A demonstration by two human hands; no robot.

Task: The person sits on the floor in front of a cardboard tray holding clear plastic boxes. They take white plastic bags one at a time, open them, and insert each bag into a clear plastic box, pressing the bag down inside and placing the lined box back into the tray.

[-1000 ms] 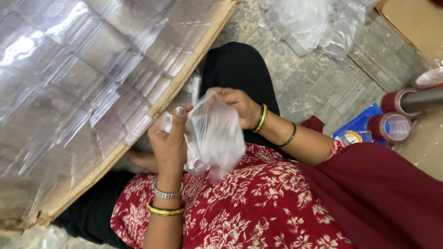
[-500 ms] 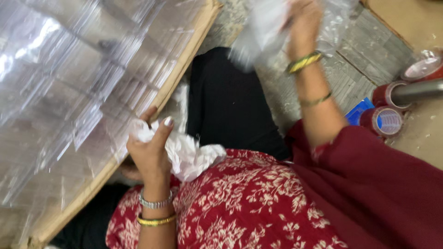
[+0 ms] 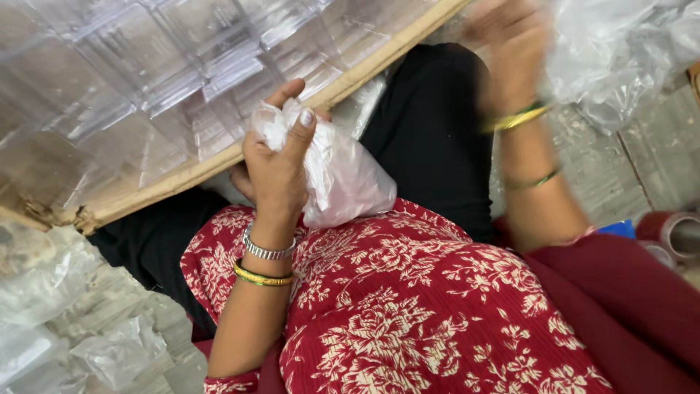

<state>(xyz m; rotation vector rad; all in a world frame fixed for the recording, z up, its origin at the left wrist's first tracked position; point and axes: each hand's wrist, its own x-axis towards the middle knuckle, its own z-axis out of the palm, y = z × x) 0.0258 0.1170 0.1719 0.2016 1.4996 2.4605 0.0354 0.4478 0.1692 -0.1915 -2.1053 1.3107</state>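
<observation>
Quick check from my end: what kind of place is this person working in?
Probably an informal packing spot on a floor, not a factory line. A stack of clear plastic boxes rests on a cardboard sheet, loose plastic bags lie around, and tape rolls sit nearby. The left hand grips a small bag.

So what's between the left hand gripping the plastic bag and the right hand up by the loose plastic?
In the head view, between the left hand holding the plastic bag and the blurred right hand, only the black-trousered leg shows.
</observation>
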